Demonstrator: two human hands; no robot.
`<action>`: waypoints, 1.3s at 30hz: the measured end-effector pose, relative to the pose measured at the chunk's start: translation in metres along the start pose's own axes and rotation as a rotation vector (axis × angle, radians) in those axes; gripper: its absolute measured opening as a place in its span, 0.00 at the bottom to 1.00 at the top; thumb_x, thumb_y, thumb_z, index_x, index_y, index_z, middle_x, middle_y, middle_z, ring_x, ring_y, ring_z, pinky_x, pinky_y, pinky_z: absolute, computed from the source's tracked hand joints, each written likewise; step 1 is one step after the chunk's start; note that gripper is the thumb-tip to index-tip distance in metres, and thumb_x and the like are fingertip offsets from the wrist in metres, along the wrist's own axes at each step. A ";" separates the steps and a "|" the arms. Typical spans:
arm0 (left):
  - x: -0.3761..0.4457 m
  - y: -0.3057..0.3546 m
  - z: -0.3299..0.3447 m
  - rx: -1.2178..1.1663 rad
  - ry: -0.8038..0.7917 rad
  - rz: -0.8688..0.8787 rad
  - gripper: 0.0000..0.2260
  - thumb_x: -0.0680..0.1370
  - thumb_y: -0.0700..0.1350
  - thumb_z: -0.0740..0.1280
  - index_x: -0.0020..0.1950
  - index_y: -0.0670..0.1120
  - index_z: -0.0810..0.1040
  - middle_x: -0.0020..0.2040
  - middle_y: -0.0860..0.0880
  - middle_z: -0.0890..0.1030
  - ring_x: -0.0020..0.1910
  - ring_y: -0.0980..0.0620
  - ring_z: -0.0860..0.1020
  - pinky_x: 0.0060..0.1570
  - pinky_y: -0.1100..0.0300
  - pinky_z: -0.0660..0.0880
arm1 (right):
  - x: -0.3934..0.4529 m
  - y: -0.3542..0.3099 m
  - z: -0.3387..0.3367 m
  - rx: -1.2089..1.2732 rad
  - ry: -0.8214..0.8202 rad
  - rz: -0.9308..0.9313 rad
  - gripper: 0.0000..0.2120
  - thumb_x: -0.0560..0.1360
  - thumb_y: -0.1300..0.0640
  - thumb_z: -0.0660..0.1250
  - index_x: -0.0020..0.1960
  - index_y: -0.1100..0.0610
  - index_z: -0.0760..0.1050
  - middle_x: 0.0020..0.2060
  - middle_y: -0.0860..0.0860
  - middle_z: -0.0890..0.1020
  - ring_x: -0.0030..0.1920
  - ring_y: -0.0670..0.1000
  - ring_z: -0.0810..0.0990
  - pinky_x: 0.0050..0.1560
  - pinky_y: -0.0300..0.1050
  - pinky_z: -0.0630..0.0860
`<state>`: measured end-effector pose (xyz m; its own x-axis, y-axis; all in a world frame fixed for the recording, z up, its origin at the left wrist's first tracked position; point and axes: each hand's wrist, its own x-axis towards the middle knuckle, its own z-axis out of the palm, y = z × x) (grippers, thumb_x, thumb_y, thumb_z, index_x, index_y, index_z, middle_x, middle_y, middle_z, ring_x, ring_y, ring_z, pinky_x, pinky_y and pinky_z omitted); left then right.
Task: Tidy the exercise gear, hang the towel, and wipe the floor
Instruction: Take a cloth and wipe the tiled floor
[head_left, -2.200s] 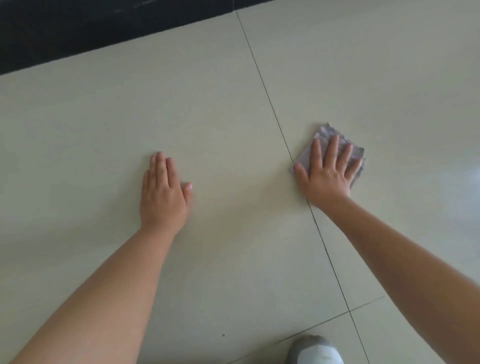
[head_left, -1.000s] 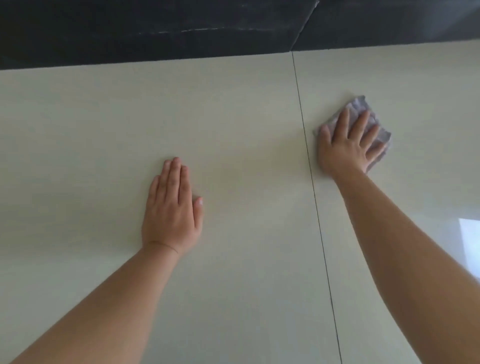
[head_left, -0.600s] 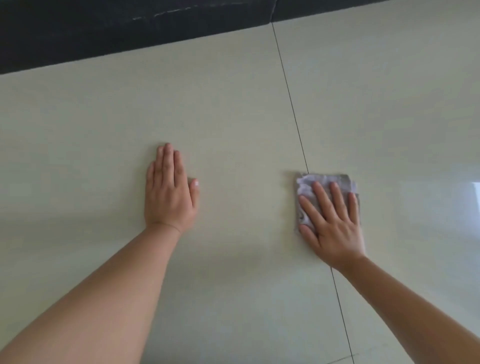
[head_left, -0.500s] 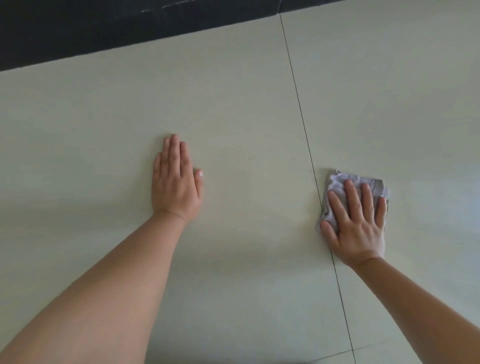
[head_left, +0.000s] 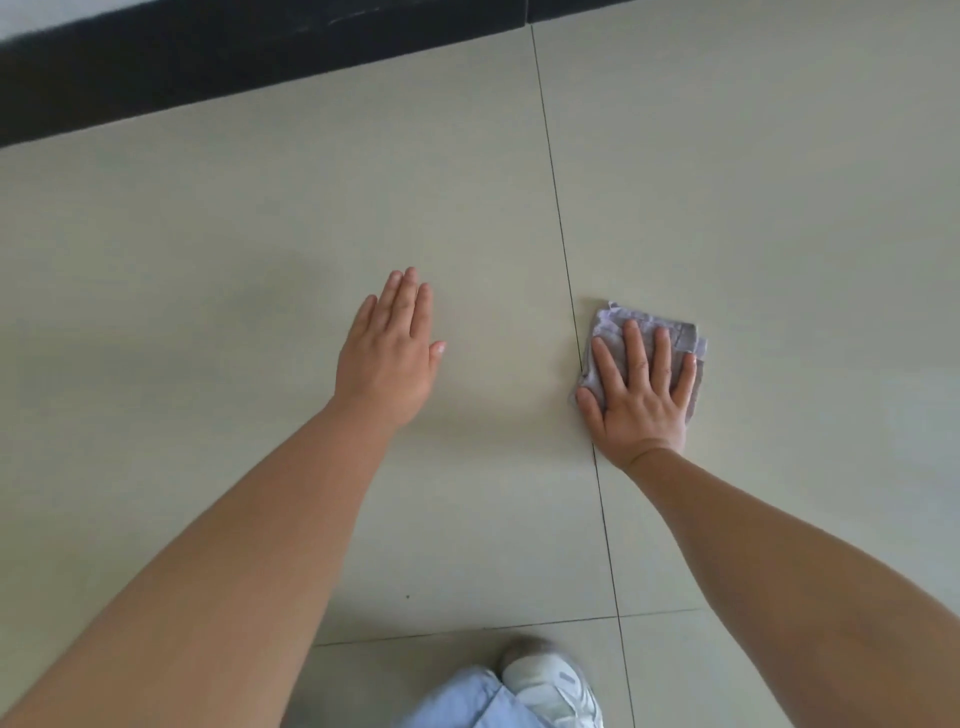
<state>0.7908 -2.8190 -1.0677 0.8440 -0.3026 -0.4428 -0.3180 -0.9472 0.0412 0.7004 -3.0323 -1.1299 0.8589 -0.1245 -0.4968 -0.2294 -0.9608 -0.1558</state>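
I see my right hand (head_left: 640, 395) laid flat on a folded grey cleaning cloth (head_left: 644, 338), fingers straight and slightly spread, pressing it down onto the tiled floor (head_left: 260, 234). The cloth sits just right of the dark grout line (head_left: 563, 249) that runs away from me toward the black skirting strip (head_left: 208, 67); its left edge almost meets that line. It is folded into a rough rectangle, somewhat wider than deep, with its long axis running across the grout line rather than along it, and its far corners show beyond my fingertips. My fingers point away from me, toward the skirting.

My left hand (head_left: 387, 358) is on the other side of the grout line, well apart from the cloth, palm down with the fingers straight and together, holding nothing. I cannot tell whether the palm bears on the tile or hovers just above it.

Nearer to me, just left of the same grout line, a white sneaker (head_left: 550, 686) and a pale blue trouser leg (head_left: 467, 701) show at the bottom edge, past a second grout line that crosses the first.
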 end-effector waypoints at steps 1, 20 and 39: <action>-0.002 0.003 0.000 -0.008 -0.079 -0.004 0.27 0.81 0.45 0.57 0.75 0.36 0.52 0.77 0.39 0.50 0.77 0.43 0.51 0.75 0.52 0.50 | -0.002 0.000 0.000 0.001 0.004 -0.007 0.38 0.69 0.38 0.37 0.74 0.51 0.59 0.76 0.55 0.55 0.76 0.62 0.48 0.70 0.58 0.33; 0.045 0.092 0.070 -0.226 0.140 -0.058 0.40 0.69 0.57 0.37 0.75 0.36 0.54 0.77 0.40 0.53 0.77 0.43 0.51 0.74 0.51 0.47 | -0.005 0.018 -0.006 -0.005 -0.155 -0.088 0.29 0.79 0.41 0.48 0.76 0.44 0.39 0.76 0.48 0.36 0.75 0.55 0.33 0.72 0.55 0.31; 0.049 0.086 0.078 -0.248 0.211 -0.027 0.35 0.73 0.53 0.40 0.73 0.33 0.58 0.75 0.36 0.58 0.75 0.39 0.56 0.73 0.47 0.51 | -0.099 0.134 0.015 0.217 -0.108 0.671 0.40 0.70 0.35 0.38 0.77 0.54 0.43 0.76 0.56 0.38 0.75 0.60 0.37 0.73 0.59 0.37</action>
<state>0.7710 -2.9071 -1.1558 0.9299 -0.2674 -0.2527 -0.2009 -0.9444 0.2602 0.5778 -3.1452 -1.1141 0.4530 -0.6354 -0.6254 -0.7879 -0.6136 0.0527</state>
